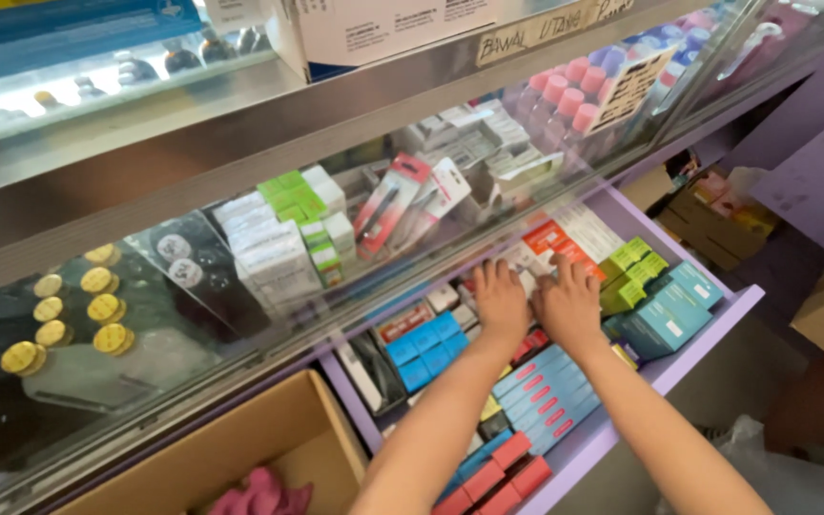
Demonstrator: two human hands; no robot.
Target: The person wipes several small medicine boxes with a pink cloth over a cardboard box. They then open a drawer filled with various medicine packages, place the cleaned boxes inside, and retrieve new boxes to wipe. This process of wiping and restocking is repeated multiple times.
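Note:
Both my arms reach into an open lilac drawer (708,329) packed with small boxes. My left hand (502,303) lies palm down on the boxes near the drawer's back, fingers stretched toward white and red packets (553,240). Close beside it, my right hand (567,301) also rests flat with fingers spread, touching the red and white packets. Neither hand grips anything that I can see. Blue boxes (423,347) lie to the left of my left hand. Green boxes (633,265) and teal boxes (665,315) lie to the right of my right hand.
A glass display case (240,248) above the drawer holds gold-capped jars (97,307), white and green boxes, and pink-capped bottles (565,95). A cardboard box (269,439) with pink items stands at lower left. More cardboard boxes (708,224) sit at right.

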